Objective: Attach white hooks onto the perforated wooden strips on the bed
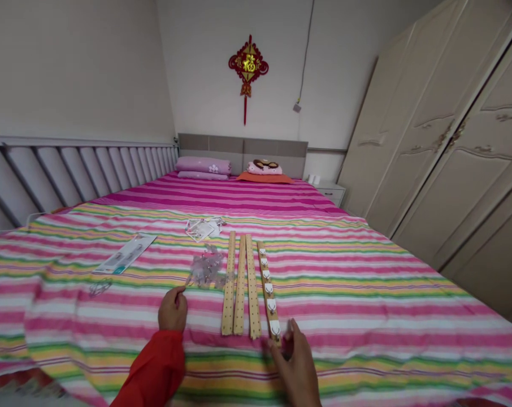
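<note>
On the striped bedspread, my left hand (172,311) is closed, with thumb and fingertips together just short of a heap of crumpled clear plastic (207,265). Whether anything is pinched there, I cannot make out. My right hand (296,359) has its thumb and forefinger apart around the near end of a wooden strip (268,298) that carries a row of several white hooks (272,306). To the left of that strip lie three bare wooden strips with rows of small dark marks: one (251,288), another (240,288) and the leftmost (229,288).
A flat package (126,254) lies to the left, with a small clear plastic piece (100,287) nearer me. White cards (203,228) are piled beyond the plastic. Folded bedding (203,167) rests by the headboard (273,151). A rail (90,169) runs along the left; a wardrobe (429,141) stands right.
</note>
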`<state>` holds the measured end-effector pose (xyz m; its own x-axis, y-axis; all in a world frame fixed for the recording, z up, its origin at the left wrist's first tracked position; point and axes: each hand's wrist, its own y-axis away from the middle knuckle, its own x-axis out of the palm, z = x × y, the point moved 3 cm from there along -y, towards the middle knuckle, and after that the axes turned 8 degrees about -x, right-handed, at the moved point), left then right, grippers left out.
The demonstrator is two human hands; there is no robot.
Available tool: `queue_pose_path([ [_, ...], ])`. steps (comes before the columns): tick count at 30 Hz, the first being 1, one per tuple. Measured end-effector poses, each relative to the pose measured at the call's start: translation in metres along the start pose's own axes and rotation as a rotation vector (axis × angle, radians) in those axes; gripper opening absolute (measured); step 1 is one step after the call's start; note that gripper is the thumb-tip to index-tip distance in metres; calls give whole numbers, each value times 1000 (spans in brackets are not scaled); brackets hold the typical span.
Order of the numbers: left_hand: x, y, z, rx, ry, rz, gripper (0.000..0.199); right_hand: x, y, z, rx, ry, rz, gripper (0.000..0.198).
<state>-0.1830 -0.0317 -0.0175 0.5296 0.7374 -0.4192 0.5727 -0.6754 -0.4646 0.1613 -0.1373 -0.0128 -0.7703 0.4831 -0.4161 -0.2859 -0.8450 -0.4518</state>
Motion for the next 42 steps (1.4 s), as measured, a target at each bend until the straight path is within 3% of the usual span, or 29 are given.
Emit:
queue_pose_path([
  [3,0,0,0,11,-4,8,23,-4,-24,29,-127,-48,181,30],
  [6,0,0,-1,19,-2,18,22,14,-61,66,-290,-96,400,13],
  [12,-1,1,-1,17,8,30,22,92,-125,103,-465,-42,628,19],
  [16,0,1,1,27,7,35,23,136,-138,105,-499,42,729,25],
  [20,0,1,2,39,10,24,22,156,-138,106,-473,132,766,20],
  [29,-1,2,1,42,13,26,22,162,-147,94,-269,-21,714,21],
  [38,2,1,5,13,40,16,22,126,-166,91,66,-460,657,8],
  [42,0,4,2,-36,83,-47,24,112,-166,96,176,-600,620,13],
])
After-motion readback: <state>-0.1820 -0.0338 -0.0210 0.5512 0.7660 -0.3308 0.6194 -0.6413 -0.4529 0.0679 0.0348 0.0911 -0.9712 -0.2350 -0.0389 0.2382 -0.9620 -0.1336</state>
